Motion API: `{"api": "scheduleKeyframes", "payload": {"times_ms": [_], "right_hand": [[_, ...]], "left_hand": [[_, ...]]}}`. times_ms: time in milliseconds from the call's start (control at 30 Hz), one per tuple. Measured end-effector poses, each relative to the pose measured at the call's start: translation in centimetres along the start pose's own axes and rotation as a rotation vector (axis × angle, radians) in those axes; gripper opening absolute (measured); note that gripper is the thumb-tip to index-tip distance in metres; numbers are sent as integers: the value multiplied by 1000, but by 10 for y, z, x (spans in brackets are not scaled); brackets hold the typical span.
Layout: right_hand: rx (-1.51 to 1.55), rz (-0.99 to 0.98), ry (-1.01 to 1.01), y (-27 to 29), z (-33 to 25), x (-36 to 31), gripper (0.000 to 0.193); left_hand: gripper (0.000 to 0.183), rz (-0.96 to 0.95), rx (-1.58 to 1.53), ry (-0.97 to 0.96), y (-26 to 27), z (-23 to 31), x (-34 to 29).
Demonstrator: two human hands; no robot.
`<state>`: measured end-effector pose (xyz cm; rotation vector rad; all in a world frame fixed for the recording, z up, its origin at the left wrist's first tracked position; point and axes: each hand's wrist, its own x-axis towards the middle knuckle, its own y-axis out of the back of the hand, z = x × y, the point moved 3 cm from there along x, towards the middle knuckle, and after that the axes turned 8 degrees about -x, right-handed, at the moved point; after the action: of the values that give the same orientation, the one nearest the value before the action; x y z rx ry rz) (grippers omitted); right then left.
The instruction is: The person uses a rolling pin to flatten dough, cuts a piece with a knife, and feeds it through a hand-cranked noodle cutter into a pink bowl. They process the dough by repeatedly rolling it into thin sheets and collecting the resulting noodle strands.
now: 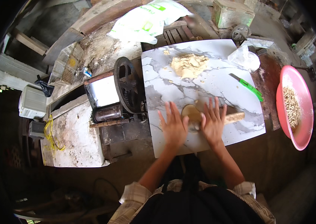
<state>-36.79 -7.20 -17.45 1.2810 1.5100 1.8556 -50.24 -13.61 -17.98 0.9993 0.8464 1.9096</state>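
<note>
Both my hands lie low over a white marble-patterned board (225, 89), fingers stretched and spread. My left hand (174, 127) is beside a rounded, brownish thing (191, 113) whose kind I cannot make out. My right hand (214, 125) is at its other side, the thumb close to it. From beside the right hand a pale tan, flat-ended piece (235, 117) sticks out to the right; whether it joins the brownish thing is hidden. Farther off on the board rests a lump of yellowish dough (189, 66), with small scraps around it. A green-handled knife (250, 89) lies at the right.
A crumpled clear plastic bag (244, 59) sits at the board's far right corner. Beyond the right edge stands a pink basin (282, 108) of short dough strips. A hand-wheeled roller machine (126, 86) adjoins the left edge. A white-green sack (146, 22) lies at the back.
</note>
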Motion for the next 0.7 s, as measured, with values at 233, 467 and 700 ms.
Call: {"api": "scheduleKeyframes", "payload": {"times_ms": [233,467,700], "right_hand": [[12,-16,18,2,3,18,45],[-60,83,-141,-14,0,70,48],[-29,-12,-37,9,-8,-7,45]], "left_hand": [[61,18,-70,-101,2,5,18],[56,130,-14,-139,-5,-11,95],[54,-35,-19,-156,4,-3,1]]}}
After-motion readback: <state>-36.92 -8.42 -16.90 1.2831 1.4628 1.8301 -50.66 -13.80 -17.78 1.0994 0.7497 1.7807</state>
